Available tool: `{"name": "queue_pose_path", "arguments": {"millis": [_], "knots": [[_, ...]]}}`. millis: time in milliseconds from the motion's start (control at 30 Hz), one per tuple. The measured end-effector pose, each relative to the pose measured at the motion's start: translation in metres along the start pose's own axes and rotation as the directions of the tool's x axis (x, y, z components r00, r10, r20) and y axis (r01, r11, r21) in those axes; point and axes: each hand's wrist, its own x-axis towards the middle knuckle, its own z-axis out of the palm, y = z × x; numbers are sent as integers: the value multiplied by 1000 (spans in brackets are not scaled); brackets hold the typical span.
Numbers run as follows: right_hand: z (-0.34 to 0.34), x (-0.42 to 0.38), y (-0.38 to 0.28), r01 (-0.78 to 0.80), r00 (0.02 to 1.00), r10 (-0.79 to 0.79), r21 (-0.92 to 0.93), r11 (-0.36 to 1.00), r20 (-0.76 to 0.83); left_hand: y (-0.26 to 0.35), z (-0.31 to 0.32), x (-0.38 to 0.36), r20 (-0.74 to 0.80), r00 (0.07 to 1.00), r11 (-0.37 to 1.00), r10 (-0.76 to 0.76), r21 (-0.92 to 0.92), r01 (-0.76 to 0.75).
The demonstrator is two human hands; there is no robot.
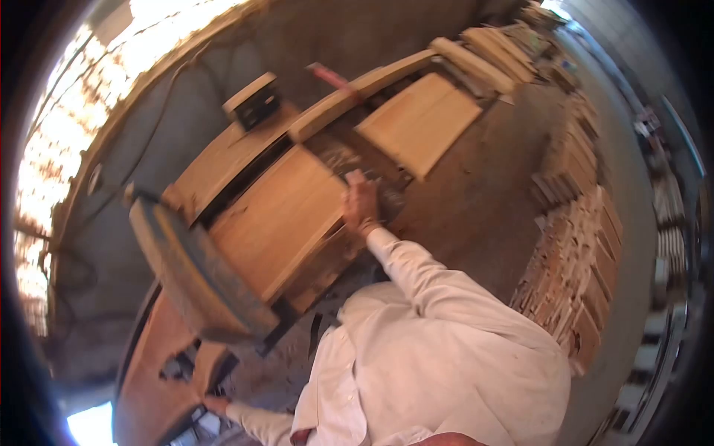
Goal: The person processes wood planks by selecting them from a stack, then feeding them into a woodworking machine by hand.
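My right hand [361, 199] is at the right end of a flat pale wooden board [279, 215], touching its corner, fingers stretched out and slightly blurred. The board lies on a long work surface. At the lower left, my left hand [216, 404] is beside a curved wooden piece [210, 366] on a reddish-brown surface [160, 368]. Its fingers are too small and dim to make out. Between my hands stands a long, worn machine part [190, 267], tilted across the board's left end.
A second pale board [420, 123] lies beyond my right hand. A dark block with a wooden top [253, 100] and a red strip [331, 76] are behind. Wood pieces [483, 63] lie at the far end; stacked wood [573, 275] lines the right.
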Motion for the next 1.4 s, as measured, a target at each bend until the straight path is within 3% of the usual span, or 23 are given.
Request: {"name": "queue_pose_path", "arguments": {"millis": [100,233,467,533,633,667,700,733,767,800,833,867,900,933,967,1000,1067,1167,1233,1333,1400], "knots": [[4,-1,8,-53,998,55,-104,993,13,44,8,8,107,986,988,-130,95,120],[-6,-1,3,-134,990,134,9,991,39,59,14,15,194,950,958,-244,203,204],[-6,1,0,-162,983,158,39,986,90,36,16,15,295,911,924,-288,334,184],[4,2,6,-125,992,125,17,992,-8,21,15,14,318,907,916,-276,373,148],[12,1,14,7,992,-7,0,1000,-128,-11,21,12,381,920,876,-86,469,-112],[11,3,15,64,990,-80,-127,990,-120,-16,24,6,357,932,829,63,501,-248],[10,9,17,1,995,23,-240,971,97,-19,23,-1,323,922,749,215,551,-368],[7,1,14,161,983,-183,-370,915,-23,-26,24,-10,283,890,647,358,612,-455],[23,3,20,-49,997,49,-1,999,-65,-13,14,-9,208,970,986,123,83,-143],[42,-3,49,216,968,-241,-246,945,-75,12,-1,-2,266,964,983,-13,179,-36],[20,8,25,-134,987,124,103,986,100,14,-4,-5,-99,985,990,141,-3,-142],[23,4,25,59,998,-59,-6,998,-14,16,-4,2,-12,1000,996,-10,-85,9],[33,4,33,167,980,-174,-84,982,-92,20,-9,5,94,967,931,-235,-264,252],[33,3,29,139,983,-143,-42,989,-119,21,-16,5,204,865,732,-458,-466,497],[26,4,19,2,1000,-2,1,1000,-19,25,-21,3,293,745,493,-600,-598,632],[23,3,13,-26,1000,26,-2,1000,14,32,-22,10,342,638,409,-690,-542,734],[22,4,6,-52,998,52,-12,999,45,46,-29,15,397,497,70,-771,-723,687],[17,0,13,-60,996,61,-28,998,72,37,-21,14,472,492,-52,-731,-758,650],[12,2,13,-96,988,96,-11,995,122,17,13,7,502,497,-84,-708,-759,646],[5,6,12,-311,949,241,503,806,202,8,23,11,483,511,-66,-711,-769,635],[-15,-1,15,-253,967,216,557,791,132,6,28,9,472,509,-20,-719,-747,664]]}}
